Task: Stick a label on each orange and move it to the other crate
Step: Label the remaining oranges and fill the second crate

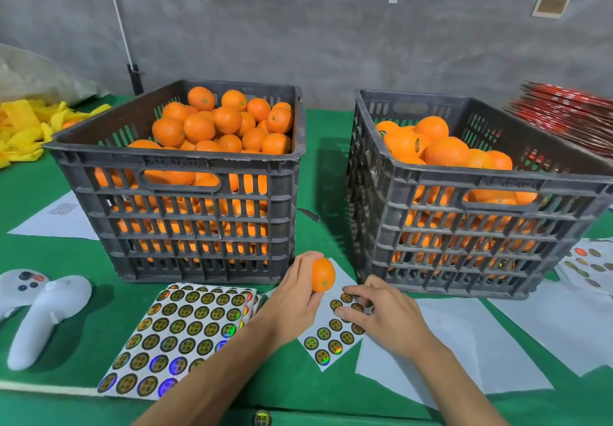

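Gripping a small round orange [323, 274] in the left hand [295, 296] at lower centre of the frame, fingers and thumb curling round it, just in front of the gap between the two crates. Pressing down with the right hand [381, 313] just right of it, fingertips [345, 309] bending onto a small white sheet of round gold holographic labels [331, 336] lying on the green felt table [315, 173]; pinching a label or merely touching the sheet, cannot tell. Sitting left of centre, a dark grey slatted plastic crate [185, 206] heaped with unlabelled oranges [215, 124]. Standing on the right, a second dark grey slatted plastic crate [464, 226] holding oranges with labels showing on a few [408, 143]. Lying at lower left of centre, a larger full sheet of the same round labels [179, 336]. Resting at far lower left, two white handheld controllers [43, 319]. Spreading across the lower right, blank white backing papers [464, 342].
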Tool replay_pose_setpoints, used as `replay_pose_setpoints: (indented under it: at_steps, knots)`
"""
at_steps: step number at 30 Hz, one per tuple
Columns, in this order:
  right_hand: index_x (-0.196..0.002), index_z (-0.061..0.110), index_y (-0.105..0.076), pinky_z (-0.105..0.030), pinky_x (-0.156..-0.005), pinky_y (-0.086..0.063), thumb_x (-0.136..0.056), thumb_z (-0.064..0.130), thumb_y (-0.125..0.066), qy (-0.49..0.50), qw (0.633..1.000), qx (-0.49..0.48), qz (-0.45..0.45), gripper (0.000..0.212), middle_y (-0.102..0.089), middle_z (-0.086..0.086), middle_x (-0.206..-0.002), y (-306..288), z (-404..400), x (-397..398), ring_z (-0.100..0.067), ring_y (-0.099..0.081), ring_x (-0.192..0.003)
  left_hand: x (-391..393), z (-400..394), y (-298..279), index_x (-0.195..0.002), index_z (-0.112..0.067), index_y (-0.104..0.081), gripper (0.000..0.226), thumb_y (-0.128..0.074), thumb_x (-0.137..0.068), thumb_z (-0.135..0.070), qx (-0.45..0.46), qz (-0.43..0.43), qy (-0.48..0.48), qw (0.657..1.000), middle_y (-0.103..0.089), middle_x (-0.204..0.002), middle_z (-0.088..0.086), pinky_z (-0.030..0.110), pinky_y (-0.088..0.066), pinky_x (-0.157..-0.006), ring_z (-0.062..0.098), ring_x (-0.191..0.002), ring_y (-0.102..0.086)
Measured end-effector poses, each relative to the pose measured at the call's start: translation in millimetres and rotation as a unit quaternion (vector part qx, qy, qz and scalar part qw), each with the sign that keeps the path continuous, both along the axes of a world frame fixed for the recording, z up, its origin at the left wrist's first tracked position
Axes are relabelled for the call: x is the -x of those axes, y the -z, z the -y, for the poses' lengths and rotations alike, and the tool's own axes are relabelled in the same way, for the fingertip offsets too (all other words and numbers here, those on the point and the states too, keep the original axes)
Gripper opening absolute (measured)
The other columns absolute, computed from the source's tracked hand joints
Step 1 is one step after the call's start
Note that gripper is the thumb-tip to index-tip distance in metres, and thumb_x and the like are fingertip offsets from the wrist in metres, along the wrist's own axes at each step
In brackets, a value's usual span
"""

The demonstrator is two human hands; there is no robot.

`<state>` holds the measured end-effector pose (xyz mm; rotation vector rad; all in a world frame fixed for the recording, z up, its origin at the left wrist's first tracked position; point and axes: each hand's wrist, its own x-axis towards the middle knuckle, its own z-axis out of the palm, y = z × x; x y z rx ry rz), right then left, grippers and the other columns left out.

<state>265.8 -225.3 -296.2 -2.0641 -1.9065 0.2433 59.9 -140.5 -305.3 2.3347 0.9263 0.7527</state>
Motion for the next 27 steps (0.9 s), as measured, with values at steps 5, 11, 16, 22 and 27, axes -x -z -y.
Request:
replay_pose_setpoints:
  at_steps: [5, 11, 16, 22, 27]
  knots:
    - [-0.128, 0.045, -0.064, -0.025, -0.061, -0.037, -0.085, 0.077, -0.057, 0.018, 0.999, -0.007, -0.04, 0.054, -0.049, 0.009, -0.085, -3.6, -0.8, 3.6, -0.006, -0.054, -0.079, -1.5, 1.1, 1.4, -0.151, -0.022, -0.023, 0.06, -0.056, -0.102, -0.013, -0.015, -0.004, -0.007, 1.0, -0.029, -0.15, -0.001, 0.036, -0.042, -0.111, 0.018, -0.134, -0.043]
    - [-0.113, 0.044, -0.074, -0.031, -0.063, -0.038, -0.089, 0.059, -0.069, 0.026, 0.995, -0.034, -0.094, 0.028, -0.05, 0.008, -0.079, -3.9, -4.7, 6.1, -0.009, -0.054, -0.073, 0.4, 0.9, 3.3, -0.151, -0.028, -0.021, 0.06, -0.056, -0.103, -0.016, -0.015, 0.012, 0.01, 1.0, -0.027, -0.149, -0.01, 0.025, -0.039, -0.108, 0.013, -0.13, -0.042]
    - [-0.105, 0.043, -0.076, -0.03, -0.068, -0.033, -0.095, 0.038, -0.069, -0.016, 0.991, -0.055, -0.117, 0.013, -0.047, 0.011, -0.078, 1.1, -5.3, 12.6, -0.007, -0.051, -0.075, -0.4, 0.8, 4.0, -0.148, -0.032, -0.02, 0.059, -0.056, -0.104, -0.019, 0.009, 0.011, 0.006, 1.0, -0.03, -0.146, -0.009, 0.021, -0.037, -0.102, 0.013, -0.127, -0.046]
    - [-0.117, 0.042, -0.069, -0.028, -0.072, -0.035, -0.093, 0.045, -0.069, -0.012, 0.992, -0.044, -0.12, 0.024, -0.05, 0.012, -0.084, 3.3, -7.1, 14.0, -0.007, -0.054, -0.08, -1.5, 2.5, 1.1, -0.149, -0.026, -0.023, 0.058, -0.056, -0.103, -0.016, 0.008, 0.011, 0.005, 1.0, -0.032, -0.147, -0.004, 0.028, -0.041, -0.106, 0.015, -0.128, -0.045]
    - [-0.119, 0.04, -0.072, -0.03, -0.068, -0.04, -0.091, 0.05, -0.07, 0.001, 0.993, -0.023, -0.118, 0.03, -0.053, 0.009, -0.085, -1.1, -11.7, 14.2, -0.011, -0.057, -0.082, -1.9, 3.0, 1.5, -0.15, -0.022, -0.023, 0.059, -0.057, -0.102, -0.013, 0.002, 0.012, 0.001, 1.0, -0.032, -0.148, 0.0, 0.034, -0.043, -0.109, 0.018, -0.13, -0.045]
